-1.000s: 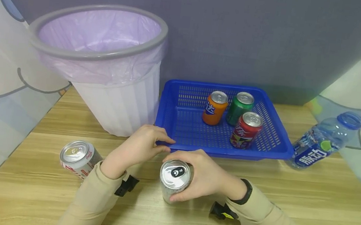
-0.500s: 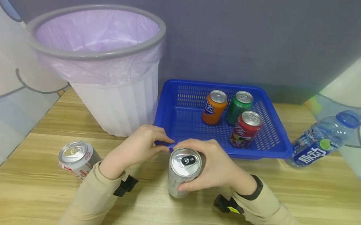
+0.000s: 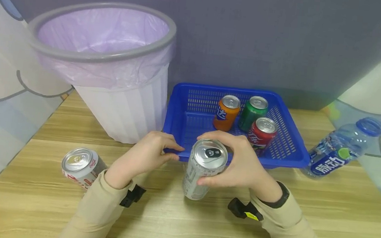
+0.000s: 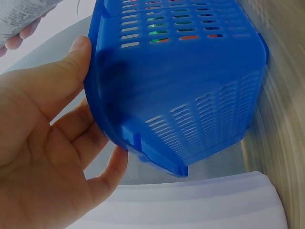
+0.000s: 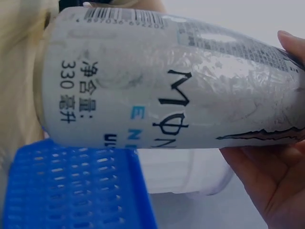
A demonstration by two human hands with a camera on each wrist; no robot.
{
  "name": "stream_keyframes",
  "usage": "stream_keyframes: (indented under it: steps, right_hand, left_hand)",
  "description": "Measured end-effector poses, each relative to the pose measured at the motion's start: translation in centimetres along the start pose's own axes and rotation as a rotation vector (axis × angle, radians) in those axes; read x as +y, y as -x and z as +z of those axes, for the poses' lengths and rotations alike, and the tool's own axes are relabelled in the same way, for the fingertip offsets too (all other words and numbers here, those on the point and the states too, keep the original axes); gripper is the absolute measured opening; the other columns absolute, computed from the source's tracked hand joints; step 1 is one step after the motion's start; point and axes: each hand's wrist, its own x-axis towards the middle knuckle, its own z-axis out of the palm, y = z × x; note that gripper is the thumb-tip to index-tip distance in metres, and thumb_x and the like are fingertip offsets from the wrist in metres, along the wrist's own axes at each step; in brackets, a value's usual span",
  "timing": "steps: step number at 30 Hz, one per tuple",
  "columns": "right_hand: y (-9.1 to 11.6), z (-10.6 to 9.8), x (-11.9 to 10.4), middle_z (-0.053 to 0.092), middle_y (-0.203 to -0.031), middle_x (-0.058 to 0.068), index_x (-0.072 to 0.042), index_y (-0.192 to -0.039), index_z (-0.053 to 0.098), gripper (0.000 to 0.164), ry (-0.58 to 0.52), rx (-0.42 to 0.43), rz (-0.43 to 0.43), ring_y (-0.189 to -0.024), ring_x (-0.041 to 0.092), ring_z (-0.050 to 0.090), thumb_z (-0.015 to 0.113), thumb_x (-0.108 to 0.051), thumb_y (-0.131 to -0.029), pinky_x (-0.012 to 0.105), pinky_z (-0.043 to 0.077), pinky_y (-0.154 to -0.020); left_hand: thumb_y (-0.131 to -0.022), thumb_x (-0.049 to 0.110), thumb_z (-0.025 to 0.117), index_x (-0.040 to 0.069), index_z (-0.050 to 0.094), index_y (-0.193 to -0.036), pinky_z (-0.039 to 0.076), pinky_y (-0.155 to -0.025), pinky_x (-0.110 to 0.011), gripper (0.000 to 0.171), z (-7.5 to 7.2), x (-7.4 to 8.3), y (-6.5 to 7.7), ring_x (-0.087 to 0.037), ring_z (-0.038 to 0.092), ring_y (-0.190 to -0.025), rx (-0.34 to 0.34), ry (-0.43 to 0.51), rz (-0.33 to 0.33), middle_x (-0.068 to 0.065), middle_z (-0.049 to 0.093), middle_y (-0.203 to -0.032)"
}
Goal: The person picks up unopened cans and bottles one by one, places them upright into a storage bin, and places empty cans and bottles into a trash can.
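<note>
My right hand [image 3: 241, 163] grips a tall white-silver energy drink can [image 3: 198, 178] near its top, thumb on the near side and fingers round the far side. Held close over the table at the basket's front edge, the can leans slightly; its Monster lettering shows in the right wrist view. With thumb and fingers, my left hand [image 4: 52, 129] pinches the rim of the blue plastic basket [image 4: 162, 81] at its front left corner. Inside that basket stand an orange can [image 3: 224, 117], a green can [image 3: 251, 115] and a red can [image 3: 260, 136], the red one partly hidden by my right hand.
A white bin [image 3: 132, 105] with a lilac liner stands left of the basket. A silver Coca-Cola can [image 3: 80, 167] sits by my left forearm, partly covered by the sleeve. To the basket's right, a blue capless bottle [image 3: 336, 153] appears slanted.
My right hand has lifted the energy drink can and carried it rightward and toward the basket. The left hand stays on the basket's rim.
</note>
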Motion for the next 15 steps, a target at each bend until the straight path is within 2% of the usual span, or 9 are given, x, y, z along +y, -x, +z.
stream_keyframes:
  steps: [7,13,15]
  right_hand:
    - [-0.1,-1.2,-0.5,0.068,-0.097,0.013,0.003,-0.110,0.060,0.070,-0.015,0.080,0.053,-0.089,0.011,0.065,0.089,-0.002,-0.046,0.027,0.054,-0.077]
    - [0.1,-2.0,-0.4,0.068,-0.102,-0.006,0.009,-0.108,0.059,0.068,-0.082,0.169,0.050,-0.088,0.011,0.065,0.088,0.001,-0.047,0.024,0.054,-0.076]
    - [0.1,-2.3,-0.4,0.068,-0.104,-0.008,0.010,-0.108,0.059,0.067,-0.110,0.191,0.035,-0.089,0.012,0.066,0.087,0.002,-0.048,0.024,0.054,-0.075]
  left_hand:
    - [-0.075,0.011,0.075,0.007,0.074,-0.094,0.051,-0.071,-0.028,0.020,-0.1,0.0,0.1,-0.012,0.063,-0.076,0.004,0.010,-0.008,-0.001,0.069,-0.081]
    - [-0.076,0.012,0.074,0.007,0.074,-0.095,0.051,-0.072,-0.029,0.020,-0.1,0.1,0.1,-0.013,0.063,-0.077,-0.002,0.007,-0.013,-0.002,0.069,-0.082]
    - [-0.076,0.012,0.074,0.007,0.074,-0.095,0.052,-0.072,-0.029,0.020,-0.1,0.1,0.0,-0.013,0.064,-0.078,-0.006,0.003,-0.009,-0.002,0.070,-0.083]
